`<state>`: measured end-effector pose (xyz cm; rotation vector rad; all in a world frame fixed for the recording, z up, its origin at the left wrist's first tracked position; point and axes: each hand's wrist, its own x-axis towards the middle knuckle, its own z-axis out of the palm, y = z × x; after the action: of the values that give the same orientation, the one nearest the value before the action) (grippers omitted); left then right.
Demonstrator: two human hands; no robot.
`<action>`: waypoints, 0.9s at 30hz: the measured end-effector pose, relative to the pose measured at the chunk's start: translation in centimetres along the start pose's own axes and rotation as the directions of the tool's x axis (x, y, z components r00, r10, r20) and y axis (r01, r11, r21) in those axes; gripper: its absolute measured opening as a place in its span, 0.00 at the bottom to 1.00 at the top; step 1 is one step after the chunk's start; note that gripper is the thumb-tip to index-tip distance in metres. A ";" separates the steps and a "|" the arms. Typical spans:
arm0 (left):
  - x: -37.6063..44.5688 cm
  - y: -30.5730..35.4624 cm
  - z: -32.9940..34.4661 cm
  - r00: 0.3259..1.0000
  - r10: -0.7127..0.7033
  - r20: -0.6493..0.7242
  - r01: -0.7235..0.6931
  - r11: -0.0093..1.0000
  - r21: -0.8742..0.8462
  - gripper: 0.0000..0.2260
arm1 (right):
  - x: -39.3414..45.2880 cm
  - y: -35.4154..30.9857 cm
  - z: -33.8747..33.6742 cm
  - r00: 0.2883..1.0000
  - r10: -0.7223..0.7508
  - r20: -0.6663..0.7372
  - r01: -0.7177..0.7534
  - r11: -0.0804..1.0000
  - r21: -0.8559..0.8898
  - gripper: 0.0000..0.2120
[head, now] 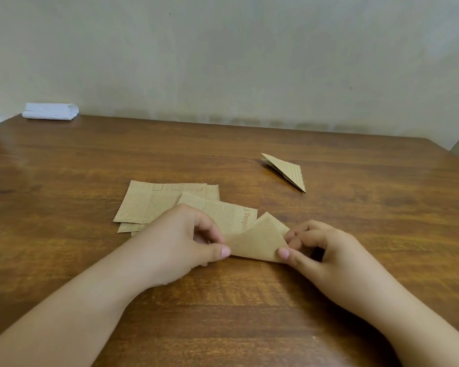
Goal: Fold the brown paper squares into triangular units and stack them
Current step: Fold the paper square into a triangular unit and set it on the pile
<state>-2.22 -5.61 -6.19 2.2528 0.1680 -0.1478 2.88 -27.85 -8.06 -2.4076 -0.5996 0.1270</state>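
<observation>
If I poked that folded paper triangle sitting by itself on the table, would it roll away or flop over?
The folded triangle probably wouldn't roll: it lies flat, with straight edges and sharp corners. It looks thin and light, so a poke would likely slide it across the smooth wooden table. Its folded layers probably make it stiffer than the loose sheets, so it should flop little.

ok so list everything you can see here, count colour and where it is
paper being folded: one, plain brown, near centre of the table, pinched at both sides
flat paper squares: several overlapping, exact count unclear, brown with print, left of centre, just beyond the left hand
folded triangular unit: one, brown with print, lying alone further back on the right
white bundle: one, white, far left back corner by the wall; cannot tell what it is
table: one, brown wood, under everything
wall: pale, behind the table
left hand: one, pinches the paper's left side
right hand: one, pinches the paper's right side
</observation>
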 end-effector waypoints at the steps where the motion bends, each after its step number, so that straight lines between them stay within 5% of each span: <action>1: 0.1 -0.1 0.2 1.000 -0.013 -0.017 0.012 0.999 -0.038 0.03 | 0.1 -0.1 0.2 0.999 0.032 -0.015 -0.032 0.999 0.005 0.10; 6: 0.7 0.1 1.3 0.988 -0.155 -0.021 0.133 0.901 -0.413 0.07 | 0.5 -0.5 1.1 0.989 0.114 -0.093 -0.118 0.993 -0.031 0.12; 11: 0.4 0.4 2.0 0.982 -0.113 -0.153 0.022 0.867 -0.497 0.07 | 0.1 -0.7 1.1 0.971 0.158 -0.181 -0.163 0.986 -0.017 0.10; 14: 0.4 0.6 1.8 0.946 -0.014 -0.323 -0.173 0.823 -0.542 0.06 | -0.4 -0.9 0.2 0.933 0.200 -0.299 -0.164 0.976 0.142 0.18; 18: 0.1 1.1 1.5 0.913 0.073 -0.401 -0.329 0.711 -0.622 0.09 | -0.8 -2.5 0.0 0.972 0.185 -0.142 -0.085 0.848 0.523 0.30; 23: 0.0 1.2 1.7 0.917 0.143 -0.373 -0.365 0.677 -0.639 0.07 | -0.8 -3.1 -0.3 0.962 0.123 -0.245 0.096 0.685 0.722 0.16; 27: -0.2 1.1 1.2 0.942 0.191 -0.276 -0.332 0.646 -0.687 0.09 | -1.0 -2.8 -0.8 0.973 0.104 -0.206 0.091 0.648 0.756 0.05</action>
<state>-2.24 -7.27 -6.08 1.4476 -0.0188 0.2525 1.11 -26.82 -5.77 -1.5507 -0.3219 0.0758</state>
